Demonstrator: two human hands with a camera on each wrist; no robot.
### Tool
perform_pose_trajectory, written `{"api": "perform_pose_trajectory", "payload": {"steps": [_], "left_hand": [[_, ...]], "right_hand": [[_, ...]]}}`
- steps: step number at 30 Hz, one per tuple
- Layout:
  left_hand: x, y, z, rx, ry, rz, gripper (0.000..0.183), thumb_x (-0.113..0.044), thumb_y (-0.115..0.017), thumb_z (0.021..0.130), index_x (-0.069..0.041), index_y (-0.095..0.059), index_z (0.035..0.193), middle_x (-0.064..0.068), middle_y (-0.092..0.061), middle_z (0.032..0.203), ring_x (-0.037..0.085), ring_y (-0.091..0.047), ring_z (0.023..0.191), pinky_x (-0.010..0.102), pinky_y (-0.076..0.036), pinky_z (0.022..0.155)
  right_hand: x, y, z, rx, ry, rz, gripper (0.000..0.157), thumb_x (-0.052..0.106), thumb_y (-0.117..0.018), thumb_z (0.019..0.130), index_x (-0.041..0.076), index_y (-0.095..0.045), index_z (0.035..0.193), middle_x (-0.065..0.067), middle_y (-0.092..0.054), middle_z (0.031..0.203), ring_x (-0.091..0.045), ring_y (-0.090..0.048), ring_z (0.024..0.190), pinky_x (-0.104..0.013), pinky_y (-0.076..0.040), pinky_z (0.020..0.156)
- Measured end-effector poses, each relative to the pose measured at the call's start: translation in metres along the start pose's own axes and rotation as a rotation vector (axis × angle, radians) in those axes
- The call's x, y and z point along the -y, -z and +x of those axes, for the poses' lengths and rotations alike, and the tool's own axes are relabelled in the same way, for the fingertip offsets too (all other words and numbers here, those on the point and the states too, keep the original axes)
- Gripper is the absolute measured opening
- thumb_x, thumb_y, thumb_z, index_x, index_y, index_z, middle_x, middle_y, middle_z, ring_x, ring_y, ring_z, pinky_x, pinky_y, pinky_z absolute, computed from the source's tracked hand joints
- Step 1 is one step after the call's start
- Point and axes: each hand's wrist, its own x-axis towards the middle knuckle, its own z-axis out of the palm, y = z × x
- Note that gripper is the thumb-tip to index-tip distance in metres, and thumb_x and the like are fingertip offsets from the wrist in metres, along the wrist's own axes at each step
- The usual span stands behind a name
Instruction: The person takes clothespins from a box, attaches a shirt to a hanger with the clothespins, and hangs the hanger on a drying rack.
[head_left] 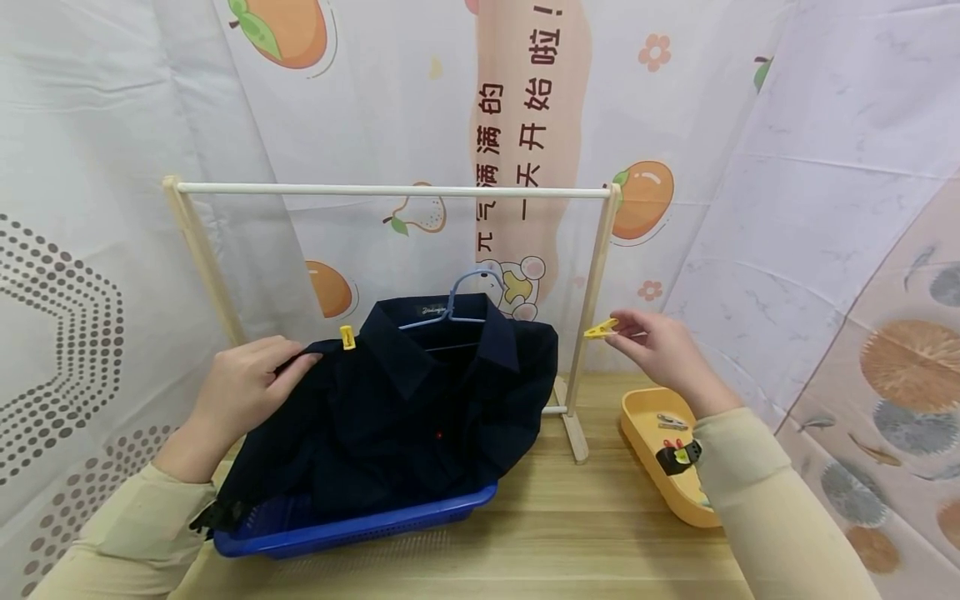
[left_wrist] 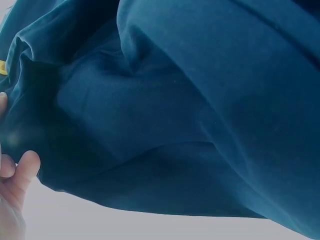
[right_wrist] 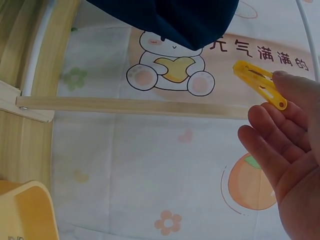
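A dark navy collared shirt (head_left: 420, 408) is on a light blue hanger (head_left: 451, 304), its lower part over a blue basket (head_left: 360, 527). My left hand (head_left: 243, 387) pinches the shirt's shoulder at the left between thumb and fingers. Close to those fingers, a yellow clothespin (head_left: 347, 337) is clipped on that shoulder. At the right, beside the rack's upright, my right hand (head_left: 660, 350) holds a second yellow clothespin (right_wrist: 260, 84) between thumb and fingers, apart from the shirt. In the left wrist view, the shirt's cloth (left_wrist: 150, 115) fills most of the picture.
A wooden rack with a white top bar (head_left: 390, 191) stands behind the shirt; its right foot (head_left: 573, 433) rests on the wooden table (head_left: 555, 533). On the right is a yellow tray (head_left: 652, 467) with several small clips. Patterned curtains (head_left: 697, 100) surround the table.
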Motion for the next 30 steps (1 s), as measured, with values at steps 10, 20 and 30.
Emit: {"api": "perform_pose_trajectory", "payload": {"steps": [10,20,30], "left_hand": [[0.002,0.002,0.000,0.000,0.020,-0.019,0.014,-0.026,-0.071,0.092,-0.014,-0.076,0.086,-0.001,-0.071,0.079,0.011,-0.058,0.058,0.035,-0.044,0.053],[0.001,0.006,0.000,0.022,0.058,-0.006,0.006,-0.014,-0.077,0.084,-0.010,-0.076,0.088,0.002,-0.072,0.080,0.016,-0.064,0.062,0.039,-0.046,0.056],[0.001,0.006,0.001,0.041,0.074,-0.001,0.007,-0.010,-0.080,0.080,-0.013,-0.074,0.083,-0.001,-0.070,0.078,0.012,-0.060,0.061,0.035,-0.044,0.055]], "right_hand": [[0.010,-0.003,0.010,-0.010,0.082,0.031,0.029,0.010,-0.074,0.095,-0.003,-0.066,0.120,-0.014,-0.072,0.103,-0.029,-0.070,0.095,-0.044,-0.058,0.080],[0.023,-0.001,0.025,-0.006,0.165,0.050,0.026,0.006,-0.075,0.093,-0.003,-0.067,0.116,-0.012,-0.072,0.103,-0.028,-0.070,0.094,-0.044,-0.058,0.081],[0.034,-0.001,0.037,0.010,0.241,0.041,0.028,0.007,-0.077,0.092,-0.003,-0.069,0.118,-0.015,-0.073,0.103,-0.028,-0.072,0.093,-0.046,-0.057,0.083]]}}
